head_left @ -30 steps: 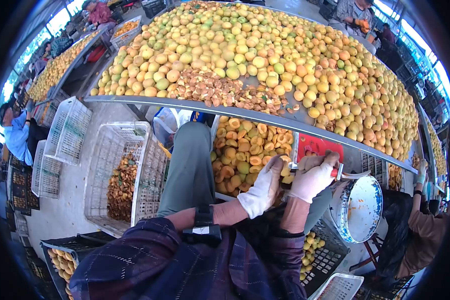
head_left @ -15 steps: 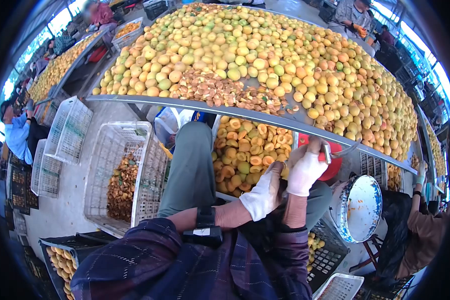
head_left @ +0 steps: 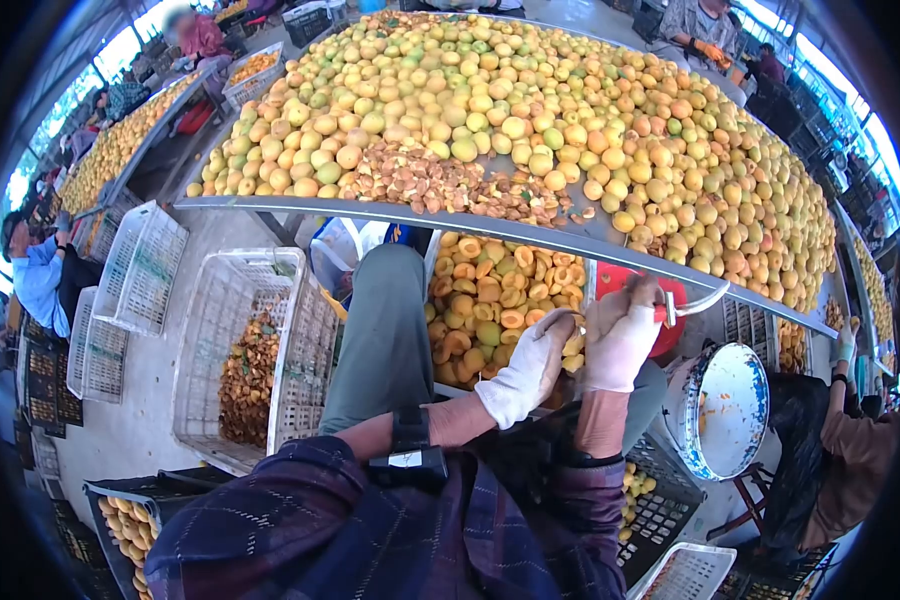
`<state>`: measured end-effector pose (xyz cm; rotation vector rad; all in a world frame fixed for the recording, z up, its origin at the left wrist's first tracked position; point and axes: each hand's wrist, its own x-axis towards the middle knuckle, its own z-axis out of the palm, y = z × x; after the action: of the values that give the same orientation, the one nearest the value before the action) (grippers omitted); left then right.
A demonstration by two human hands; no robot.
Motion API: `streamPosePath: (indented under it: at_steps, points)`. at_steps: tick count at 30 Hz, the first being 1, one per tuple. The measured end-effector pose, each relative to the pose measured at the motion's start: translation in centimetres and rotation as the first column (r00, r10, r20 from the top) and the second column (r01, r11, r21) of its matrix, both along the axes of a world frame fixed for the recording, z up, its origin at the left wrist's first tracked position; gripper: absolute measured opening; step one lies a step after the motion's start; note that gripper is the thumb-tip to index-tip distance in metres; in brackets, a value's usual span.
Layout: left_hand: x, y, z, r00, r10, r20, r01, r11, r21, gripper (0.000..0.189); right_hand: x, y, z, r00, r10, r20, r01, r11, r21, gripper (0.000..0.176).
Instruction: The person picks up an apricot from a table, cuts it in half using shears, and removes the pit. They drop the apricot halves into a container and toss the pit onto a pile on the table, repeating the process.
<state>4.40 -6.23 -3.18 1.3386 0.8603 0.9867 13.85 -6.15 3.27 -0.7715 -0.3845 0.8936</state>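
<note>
My right hand [head_left: 618, 340], in a white fingerless-looking glove, is closed around a curved metal tool [head_left: 708, 299] with a red part by the fist. The tool's bright curved end points right, beside the table edge. Close on its left, my left hand [head_left: 532, 368], also gloved, has its fingers curled in on an apricot [head_left: 573, 350], mostly hidden between the two hands. Below and behind them sits a crate of halved apricots [head_left: 470, 290], pit hollows showing in many. Whole apricots [head_left: 530, 90] are heaped on the metal-edged table [head_left: 390, 209], with a pile of brown pits [head_left: 440, 185] near its edge.
A white crate [head_left: 295, 350] with pits and scraps stands left of my knee. A worn white bucket [head_left: 682, 415] is on the right, near a seated co-worker [head_left: 840, 470]. A red object [head_left: 625, 282] lies behind my right hand. Dark crates [head_left: 660, 505] flank me.
My right hand has moved slightly right and turned, so the tool's curved end shows more fully. My left hand has barely shifted, staying just apart from the right.
</note>
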Motion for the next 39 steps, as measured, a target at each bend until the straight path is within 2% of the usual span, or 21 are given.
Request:
streamPosePath:
  at_steps: [4, 5, 6, 8, 11, 12, 13, 16, 20, 22, 26, 27, 28, 29, 30, 32, 33, 34, 36, 37, 39]
  points:
    - [-1.0, -0.5, 0.8, 0.972, -0.087, -0.216, 0.099, 0.994, 0.045, 0.029, -0.7, 0.3, -2.1, 0.78, -0.181, 0.599, 0.228, 0.974, -0.003, 0.016]
    - [-0.3, -0.1, 2.9, 0.976, -0.039, 0.216, 0.175, 0.735, -0.655, 0.028, -2.4, 0.0, -0.9, 0.847, -0.154, 0.509, 0.207, 0.977, -0.05, 0.009]
    - [-0.2, 0.1, 2.3, 0.975, -0.038, 0.218, 0.175, 0.736, -0.654, 0.028, -2.7, -0.4, -0.7, 0.848, -0.04, 0.528, 0.146, 0.976, -0.161, 0.01]
    - [-0.4, 0.7, 0.4, 0.804, 0.158, 0.573, 0.416, 0.538, -0.733, 0.027, -3.2, -0.3, -1.6, 0.558, -0.118, 0.821, 0.182, 0.983, 0.017, 0.01]
    - [-0.2, 1.6, -0.7, 0.797, 0.226, 0.561, 0.459, 0.378, -0.804, 0.028, -3.5, -0.4, -1.9, 0.552, 0.061, 0.832, 0.029, 0.995, -0.093, 0.011]
    - [-0.2, 1.8, -1.0, 0.859, 0.209, 0.468, 0.383, 0.344, -0.857, 0.029, -2.9, 0.0, -2.5, 0.724, -0.012, 0.69, 0.093, 0.992, -0.081, 0.013]
    - [-0.6, 1.7, -2.3, 0.893, 0.005, 0.449, 0.334, 0.661, -0.672, 0.032, -2.7, 0.1, -2.8, 0.855, -0.091, 0.511, 0.158, 0.984, -0.088, 0.014]
    - [-2.1, 2.2, -1.1, 0.956, -0.227, 0.189, 0.289, 0.841, -0.456, 0.039, -2.2, 0.4, -0.7, 0.98, -0.089, 0.18, 0.105, 0.991, -0.079, 0.024]
    - [-1.7, 2.6, -3.9, 0.928, -0.273, 0.253, 0.342, 0.894, -0.289, 0.04, -2.5, 0.6, 0.1, 0.996, -0.034, 0.085, 0.039, 0.998, -0.059, 0.024]
    - [-2.2, 1.9, 2.5, 0.899, 0.118, 0.422, 0.304, 0.526, -0.794, 0.037, -0.8, 1.1, -2.2, 0.998, 0.022, -0.057, -0.021, 1.0, 0.012, 0.023]
    - [-2.6, 1.3, 2.6, 0.902, 0.121, 0.414, 0.254, 0.627, -0.736, 0.031, -1.2, 1.1, -2.2, 0.992, 0.093, -0.09, -0.09, 0.995, 0.037, 0.019]
    - [-3.1, 1.3, 2.0, 0.993, -0.12, 0.003, 0.114, 0.935, -0.335, 0.031, -2.1, 1.4, -1.9, 0.994, -0.045, 0.098, 0.052, 0.996, -0.073, 0.019]
    - [-3.3, 1.4, 1.2, 0.879, -0.086, -0.468, 0.191, 0.965, 0.182, 0.031, -3.4, 1.5, -1.5, 0.943, -0.157, 0.294, 0.209, 0.966, -0.154, 0.02]
    - [-2.6, 1.5, 0.4, 0.879, -0.087, -0.468, 0.191, 0.965, 0.18, 0.031, -4.6, 1.2, -0.7, 0.931, -0.123, 0.344, 0.193, 0.965, -0.176, 0.017]
    - [-1.2, 1.6, -0.4, 0.996, -0.087, 0.013, 0.087, 0.968, -0.236, 0.028, -5.3, 0.9, -0.1, 0.915, -0.09, 0.393, 0.179, 0.964, -0.196, 0.014]
    - [-0.5, 2.4, -1.8, 0.729, 0.333, 0.598, 0.344, 0.577, -0.74, 0.026, -5.1, 2.2, -3.4, 0.413, -0.222, 0.883, 0.306, 0.947, 0.095, 0.008]
    - [0.2, 3.0, -4.8, 0.819, 0.237, 0.522, 0.195, 0.741, -0.643, 0.028, -6.2, 1.7, -2.6, 0.551, -0.108, 0.828, 0.204, 0.979, -0.008, 0.008]
    - [1.0, 3.5, -7.4, 0.897, 0.165, 0.411, 0.064, 0.87, -0.489, 0.03, -6.2, 2.3, -3.1, 0.467, -0.152, 0.871, 0.26, 0.965, 0.028, 0.008]
    - [0.1, 3.8, -5.8, 0.941, 0.259, 0.218, -0.172, 0.92, -0.352, 0.029, -5.4, 3.8, -4.3, 0.572, -0.205, 0.794, 0.309, 0.951, 0.023, 0.011]
    - [-0.5, 4.1, -5.1, 0.923, 0.385, 0.029, -0.375, 0.912, -0.167, 0.028, -4.7, 3.7, -3.8, 0.765, -0.184, 0.617, 0.301, 0.949, -0.09, 0.013]
    - [-1.9, 5.2, -3.1, 0.933, 0.29, 0.214, -0.224, 0.932, -0.286, 0.033, -3.1, 3.7, -2.7, 0.995, -0.1, 0.016, 0.101, 0.982, -0.16, 0.026]
